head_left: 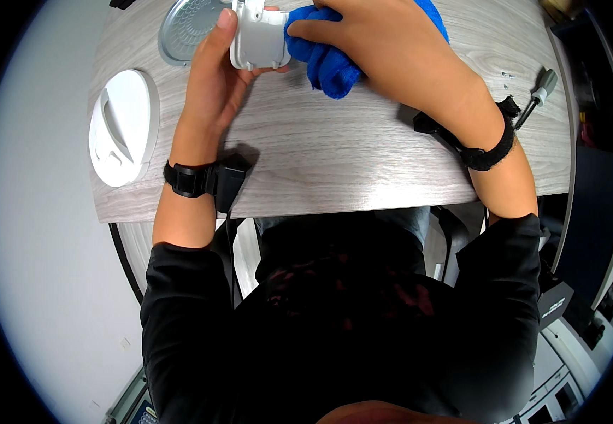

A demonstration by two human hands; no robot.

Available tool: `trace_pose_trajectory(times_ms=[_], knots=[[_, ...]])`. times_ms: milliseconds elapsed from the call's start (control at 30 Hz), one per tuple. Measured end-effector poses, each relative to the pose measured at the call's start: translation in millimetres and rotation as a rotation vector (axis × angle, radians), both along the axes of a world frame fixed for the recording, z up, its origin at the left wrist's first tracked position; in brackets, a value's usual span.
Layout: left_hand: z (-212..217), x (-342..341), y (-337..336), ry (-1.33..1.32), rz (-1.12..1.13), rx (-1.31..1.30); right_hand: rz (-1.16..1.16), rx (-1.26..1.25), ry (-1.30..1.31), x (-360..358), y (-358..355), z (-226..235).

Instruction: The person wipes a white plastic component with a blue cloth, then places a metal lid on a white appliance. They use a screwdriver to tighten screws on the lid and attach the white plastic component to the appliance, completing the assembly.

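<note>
My left hand (214, 78) grips a white plastic housing part (262, 44) by its left side, thumb on top and fingers beneath. The part is boxy with rounded corners and small pegs along its near edge; its far end is cut off by the picture's top. In my right hand (391, 42) a bunched blue cloth (331, 67) is held, pressed against the housing's right edge. Thumb and index finger pinch the cloth, while the other fingers are hidden. Both wrists wear black straps with small black devices.
A white oval cover (128, 134) with a curved recess lies at the table's left. Behind my left hand rests a grey perforated round piece (185, 32). To the right are a screwdriver (541, 92) and several tiny screws (507, 75). A dark partition stands beyond the right edge.
</note>
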State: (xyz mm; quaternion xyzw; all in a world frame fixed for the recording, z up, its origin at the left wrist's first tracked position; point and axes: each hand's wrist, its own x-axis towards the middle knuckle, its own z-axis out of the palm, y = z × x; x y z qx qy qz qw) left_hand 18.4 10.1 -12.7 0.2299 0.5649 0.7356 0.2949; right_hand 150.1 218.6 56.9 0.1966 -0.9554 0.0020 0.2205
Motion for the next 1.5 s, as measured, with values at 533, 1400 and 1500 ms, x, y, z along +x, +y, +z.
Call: trace_pose_trajectory(times_ms=[533, 1400, 1500], knots=[[-9.6, -10.9, -5.5, -0.011, 0.003, 0.048, 0.088, 0.032, 0.028, 5.4, -13.9, -4.7], [1.7, -1.9, 6.5, -0.125, -0.269, 0.226, -0.009, -0.248, -0.063, 2.4, 10.9, 16.7], [1.3, -1.3, 8.0, -0.174, -0.162, 0.202, 0.107, -0.345, -0.072, 5.5, 4.8, 21.3]])
